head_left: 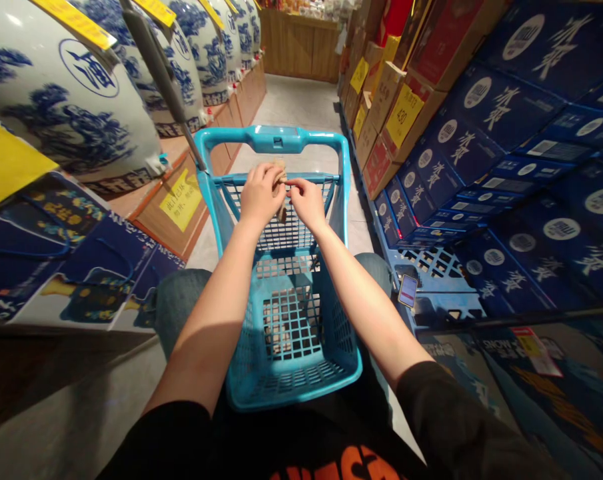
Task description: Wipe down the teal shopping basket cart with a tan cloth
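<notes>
A blue plastic shopping basket with a tall handle frame stands between my knees. At its far rim, my left hand is closed around a tan cloth, part of which hangs down inside the basket's far side. Close beside it on the right, my right hand has its fingers pinched together near the cloth's edge; whatever is between those fingertips is too small to make out. The basket's mesh bottom shows below my forearms.
Large blue-and-white jars line the left on wooden boxes. Stacked blue cartons and brown boxes rise on the right. A phone lies on a blue pallet. A grey pole slants at the basket's left.
</notes>
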Tool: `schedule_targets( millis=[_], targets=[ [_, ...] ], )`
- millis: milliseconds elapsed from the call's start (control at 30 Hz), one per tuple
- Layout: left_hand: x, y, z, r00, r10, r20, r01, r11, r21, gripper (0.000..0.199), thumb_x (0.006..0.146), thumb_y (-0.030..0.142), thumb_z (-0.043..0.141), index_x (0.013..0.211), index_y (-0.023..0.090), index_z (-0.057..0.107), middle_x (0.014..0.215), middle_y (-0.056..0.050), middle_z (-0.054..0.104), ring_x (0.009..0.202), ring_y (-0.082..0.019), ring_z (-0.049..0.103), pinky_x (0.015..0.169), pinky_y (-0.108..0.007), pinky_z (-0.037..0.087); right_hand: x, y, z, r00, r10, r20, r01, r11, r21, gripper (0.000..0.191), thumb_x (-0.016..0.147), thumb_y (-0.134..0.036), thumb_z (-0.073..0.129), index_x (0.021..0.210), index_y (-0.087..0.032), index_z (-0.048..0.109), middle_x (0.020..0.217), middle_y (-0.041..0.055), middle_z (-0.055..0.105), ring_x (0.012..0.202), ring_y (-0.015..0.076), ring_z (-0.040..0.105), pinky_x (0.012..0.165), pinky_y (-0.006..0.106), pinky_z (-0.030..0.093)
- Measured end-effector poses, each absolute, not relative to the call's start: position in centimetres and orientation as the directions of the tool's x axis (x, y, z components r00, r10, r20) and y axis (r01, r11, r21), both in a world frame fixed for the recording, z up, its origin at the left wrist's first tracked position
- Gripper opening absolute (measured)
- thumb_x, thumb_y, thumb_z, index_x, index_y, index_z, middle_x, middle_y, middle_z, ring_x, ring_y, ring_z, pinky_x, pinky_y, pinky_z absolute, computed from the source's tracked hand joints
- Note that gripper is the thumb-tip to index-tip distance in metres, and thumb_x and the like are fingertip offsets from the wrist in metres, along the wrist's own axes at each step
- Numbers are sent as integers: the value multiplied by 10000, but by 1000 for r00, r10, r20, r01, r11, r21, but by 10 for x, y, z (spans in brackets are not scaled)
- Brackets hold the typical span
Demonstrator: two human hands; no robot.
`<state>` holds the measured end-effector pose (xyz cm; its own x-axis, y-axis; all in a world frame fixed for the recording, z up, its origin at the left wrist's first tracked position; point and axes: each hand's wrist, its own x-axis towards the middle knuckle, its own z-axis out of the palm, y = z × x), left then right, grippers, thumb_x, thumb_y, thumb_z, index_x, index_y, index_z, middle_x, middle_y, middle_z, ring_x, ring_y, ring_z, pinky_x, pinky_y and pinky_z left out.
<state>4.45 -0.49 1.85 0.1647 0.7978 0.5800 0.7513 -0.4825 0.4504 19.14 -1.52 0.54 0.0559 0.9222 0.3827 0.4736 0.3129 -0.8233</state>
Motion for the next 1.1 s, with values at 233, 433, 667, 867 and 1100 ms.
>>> schedule_targets(
  millis=[233,433,667,867,1100],
  targets=[
    [13,-8,27,-136,824,550,761,-269,590,352,989,138,552,1265,268,728,1412,-94,667,1450,-336,567,1289,-496,442,203,-11,2,144,923,358,319,299,-899,280,967,-153,499,1022,-180,772,814,0,763,765,171,751,902,340,635],
    [31,-13,25,-19,824,566,804,-324,498,453,937,100,531,1330,205,729,1456,-98,671,1427,-302,577,1265,-480,462,201,-8,0,136,898,419,349,352,-869,280,944,-148,515,1003,-183,786,865,22,789,874,207,771,982,380,621],
    [28,-16,30,-48,850,525,757,-311,574,374,1015,263,479,1280,293,741,1433,-74,669,1407,-293,569,1258,-493,455,209,0,-5,171,887,430,355,351,-866,281,967,-176,512,1042,-185,783,923,28,805,887,204,768,969,366,615],
    [20,-14,27,-150,824,546,768,-250,589,423,1031,429,455,1263,188,713,1430,-104,666,1453,-278,508,1269,-511,395,208,1,-7,162,873,460,348,386,-855,255,964,-207,532,1009,-200,783,880,16,795,879,201,763,955,363,618],
    [41,-16,23,55,841,538,762,-383,521,435,1001,208,457,1338,266,725,1468,-83,656,1417,-286,566,1249,-489,458,208,-1,-4,177,879,444,348,366,-863,294,941,-163,503,1008,-182,788,950,43,820,937,221,779,990,388,619]
  ],
)
